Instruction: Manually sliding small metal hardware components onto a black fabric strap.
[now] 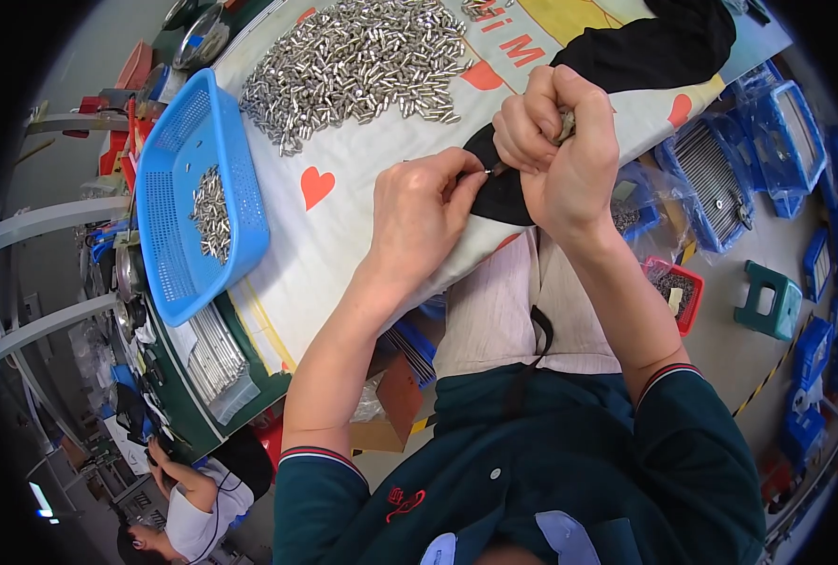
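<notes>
My left hand [421, 202] is closed, thumb and forefinger pinching a small silver metal pin [488, 172] whose end just shows at the fingertips. Wrapped in a fist, my right hand [565, 151] grips a slim tool, mostly hidden by the fingers; its tip meets the pin. Both hands are over a black cloth [505, 202] at the table's near edge. A large heap of small silver metal pins [362, 71] lies beyond my left hand on the white printed tablecloth [277, 254].
To the left, a blue plastic basket [252, 179] holds more small pins. A bundled black fabric [640, 52] lies at the far right. On the floor are blue crates [711, 179], a red bin [687, 320] and a green stool [767, 301]. Another person [202, 508] sits at lower left.
</notes>
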`<state>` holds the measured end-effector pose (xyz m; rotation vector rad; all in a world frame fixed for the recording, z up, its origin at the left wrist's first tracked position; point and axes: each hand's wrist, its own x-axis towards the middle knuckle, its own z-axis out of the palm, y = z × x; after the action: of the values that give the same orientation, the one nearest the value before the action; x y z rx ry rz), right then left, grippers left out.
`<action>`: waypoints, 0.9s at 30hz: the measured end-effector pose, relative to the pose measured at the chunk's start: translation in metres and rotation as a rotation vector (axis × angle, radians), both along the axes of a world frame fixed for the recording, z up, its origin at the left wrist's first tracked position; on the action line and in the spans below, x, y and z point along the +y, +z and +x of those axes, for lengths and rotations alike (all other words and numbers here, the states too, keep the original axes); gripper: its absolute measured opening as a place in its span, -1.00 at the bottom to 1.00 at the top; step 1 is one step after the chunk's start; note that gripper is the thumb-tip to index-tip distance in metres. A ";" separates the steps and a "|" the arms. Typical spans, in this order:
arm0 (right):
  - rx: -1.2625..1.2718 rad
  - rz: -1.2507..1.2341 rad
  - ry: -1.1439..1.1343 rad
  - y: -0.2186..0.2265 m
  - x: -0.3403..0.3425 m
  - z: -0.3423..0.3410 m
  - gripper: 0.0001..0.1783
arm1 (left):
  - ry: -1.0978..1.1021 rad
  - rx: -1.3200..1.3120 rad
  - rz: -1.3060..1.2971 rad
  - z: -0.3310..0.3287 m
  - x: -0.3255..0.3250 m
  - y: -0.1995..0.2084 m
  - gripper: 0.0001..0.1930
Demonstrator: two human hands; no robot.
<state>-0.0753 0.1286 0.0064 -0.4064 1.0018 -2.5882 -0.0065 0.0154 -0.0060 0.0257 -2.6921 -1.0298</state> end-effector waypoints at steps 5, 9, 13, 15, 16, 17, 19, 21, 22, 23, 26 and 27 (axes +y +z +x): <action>-0.006 -0.002 -0.002 0.000 0.000 0.000 -0.65 | 0.009 -0.016 0.007 0.000 0.000 -0.001 -0.95; 0.008 0.006 -0.007 0.000 -0.001 0.000 -0.65 | 0.010 -0.008 -0.001 0.000 0.000 -0.001 -0.95; -0.003 0.011 -0.005 0.000 -0.001 0.000 -0.65 | 0.008 0.001 -0.009 0.000 -0.001 -0.002 -0.94; 0.004 0.011 -0.005 0.000 -0.001 0.000 -0.66 | 0.006 0.010 -0.014 0.000 0.000 -0.002 -0.94; 0.011 0.011 -0.004 0.000 -0.001 0.000 -0.66 | 0.008 0.008 -0.011 0.000 0.000 -0.002 -0.94; 0.010 0.011 -0.004 0.000 -0.001 0.000 -0.66 | 0.010 0.006 -0.009 0.000 0.000 -0.002 -0.94; -0.010 0.013 -0.011 0.001 -0.002 0.000 -0.66 | 0.013 0.001 -0.006 0.000 0.000 -0.002 -0.94; -0.002 0.014 -0.009 0.000 -0.002 0.000 -0.66 | 0.015 -0.003 -0.003 0.000 0.000 -0.002 -0.94; 0.006 0.015 -0.006 -0.001 -0.002 0.000 -0.66 | 0.016 -0.002 -0.005 0.000 0.000 -0.003 -0.94; 0.005 0.016 -0.007 0.000 -0.002 0.000 -0.66 | 0.017 -0.001 -0.005 0.000 0.001 -0.003 -0.94; 0.050 0.097 -0.010 0.001 -0.004 0.001 -0.65 | 0.016 -0.003 0.011 -0.001 0.001 -0.004 -0.94; 0.062 0.106 -0.013 0.001 -0.005 0.002 -0.64 | 0.017 -0.005 0.012 -0.001 0.000 -0.005 -0.94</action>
<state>-0.0732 0.1237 0.0070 -0.4568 1.1606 -2.5339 -0.0072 0.0157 -0.0107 0.0534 -2.6854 -1.0419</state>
